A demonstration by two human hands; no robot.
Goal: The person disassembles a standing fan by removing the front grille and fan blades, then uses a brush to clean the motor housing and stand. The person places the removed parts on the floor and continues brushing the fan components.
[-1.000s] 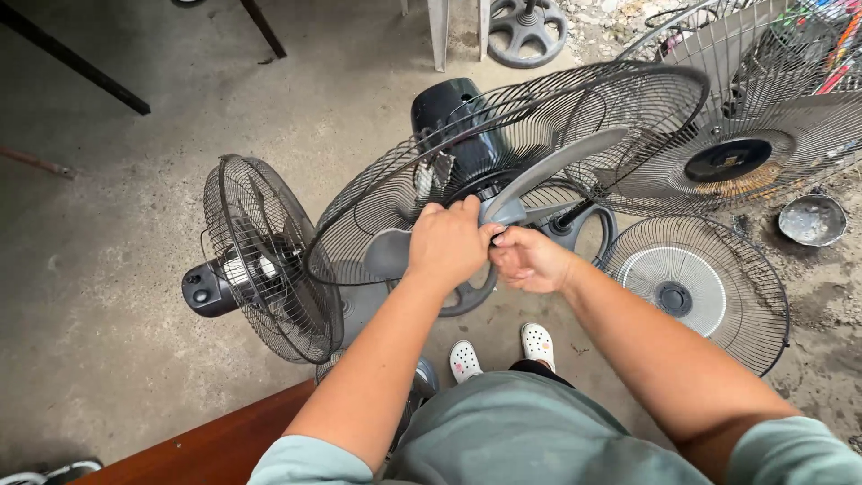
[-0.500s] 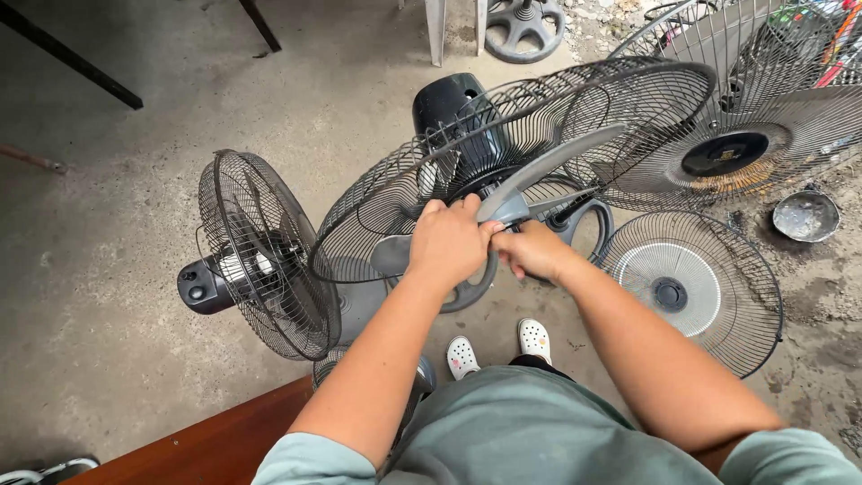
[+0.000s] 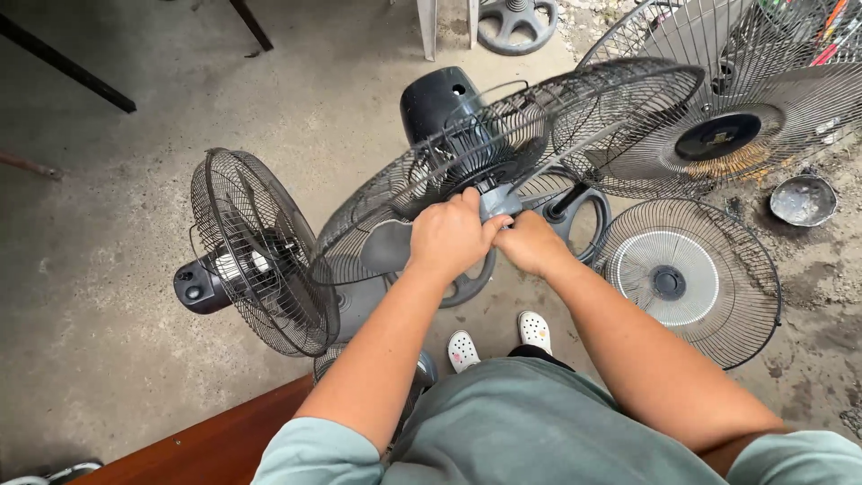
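The grey fan blade (image 3: pixel 382 247) is held at the middle of an opened fan, in front of the wire rear guard (image 3: pixel 503 135) and the black motor housing (image 3: pixel 440 99), above the concrete floor (image 3: pixel 108 269). The left hand (image 3: pixel 449 235) is closed over the blade's hub (image 3: pixel 499 201), fingers curled around it. The right hand (image 3: pixel 530 242) is pinched narrow against the hub from the other side, the two hands touching.

The step in hand is judged to be work at the hub, the blade being steadied by one hand while something small there is turned or pulled by the other. It would be done well if the blade were kept from spinning, force were kept in line with the shaft, and the thin blade tips were not bent against the guard.

What lies under the right fingertips cannot be made out; a cap or nut may be there. The shaft is hidden by both hands. A second fan (image 3: pixel 256 256) stands just to the left, a loose front guard (image 3: pixel 687 278) lies to the right, and more guards (image 3: pixel 745 108) are cut off by the upper right edge.
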